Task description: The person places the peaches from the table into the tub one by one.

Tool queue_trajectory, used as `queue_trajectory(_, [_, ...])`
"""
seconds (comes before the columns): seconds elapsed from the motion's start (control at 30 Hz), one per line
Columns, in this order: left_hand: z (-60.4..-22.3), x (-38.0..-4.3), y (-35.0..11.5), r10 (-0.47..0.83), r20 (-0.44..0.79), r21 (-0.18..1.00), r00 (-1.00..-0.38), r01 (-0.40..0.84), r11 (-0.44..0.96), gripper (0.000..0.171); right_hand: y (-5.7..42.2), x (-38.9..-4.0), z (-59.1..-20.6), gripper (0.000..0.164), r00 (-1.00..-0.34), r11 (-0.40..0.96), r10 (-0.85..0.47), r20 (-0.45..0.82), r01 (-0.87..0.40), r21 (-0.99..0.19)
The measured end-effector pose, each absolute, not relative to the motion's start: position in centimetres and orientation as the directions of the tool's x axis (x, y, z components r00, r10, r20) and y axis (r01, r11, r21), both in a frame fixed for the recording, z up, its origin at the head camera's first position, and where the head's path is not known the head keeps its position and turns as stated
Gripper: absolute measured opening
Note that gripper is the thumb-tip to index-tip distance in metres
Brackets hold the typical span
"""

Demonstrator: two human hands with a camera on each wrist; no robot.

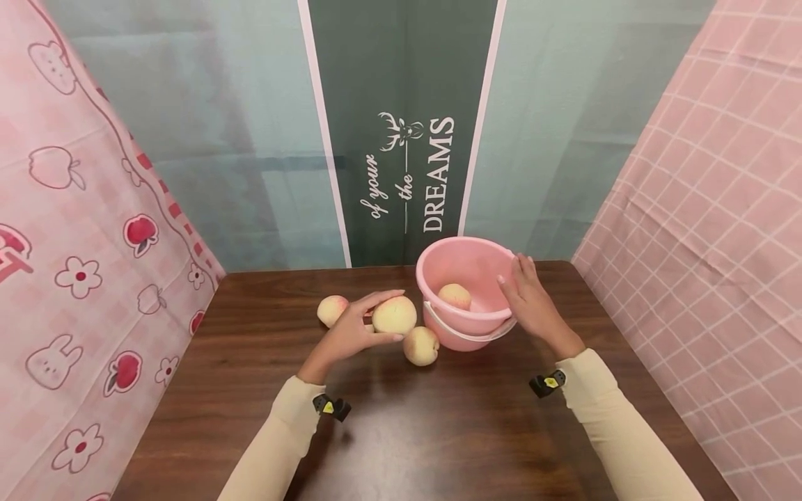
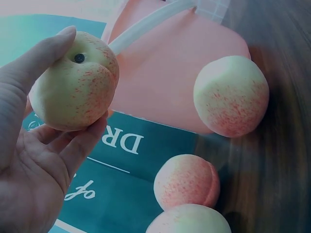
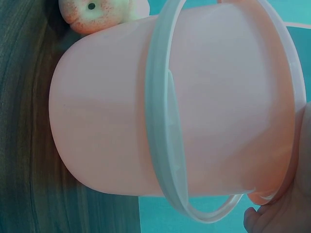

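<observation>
My left hand (image 1: 352,332) grips a peach (image 1: 394,315) between thumb and fingers, beside the pink bucket (image 1: 460,341) and about level with its lower wall. In the left wrist view, the dark stem pit of this held peach (image 2: 77,82) faces the camera. Another peach (image 1: 454,297) lies inside the bucket. One more peach (image 1: 421,346) sits on the table against the bucket's front left side. My right hand (image 1: 532,303) rests at the bucket's right rim, fingers fairly straight along the outside and thumb over the edge. The white handle (image 3: 158,97) hangs down the bucket's front.
Left of the left hand lies a peach (image 1: 332,311) on the dark wooden table (image 1: 413,431); another peach (image 2: 187,179), mostly hidden by that hand in the head view, is close to it. Cloth curtains (image 1: 683,195) stand along the back and both sides.
</observation>
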State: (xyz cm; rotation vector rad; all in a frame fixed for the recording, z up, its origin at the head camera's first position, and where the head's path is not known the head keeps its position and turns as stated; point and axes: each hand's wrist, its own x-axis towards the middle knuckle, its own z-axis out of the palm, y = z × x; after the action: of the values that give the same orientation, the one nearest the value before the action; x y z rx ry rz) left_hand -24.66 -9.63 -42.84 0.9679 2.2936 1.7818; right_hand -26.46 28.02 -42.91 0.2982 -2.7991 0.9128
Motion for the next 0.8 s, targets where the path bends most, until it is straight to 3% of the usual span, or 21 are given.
queue_trajectory(0.8, [-44.1, -26.6, -8.8, 0.523, 0.372, 0.848, -0.767, 0.51, 0.145, 0.077, 27.9, -26.3, -42.9, 0.079, -0.962, 0.797, -0.127, 0.243, -0.245, -0.553])
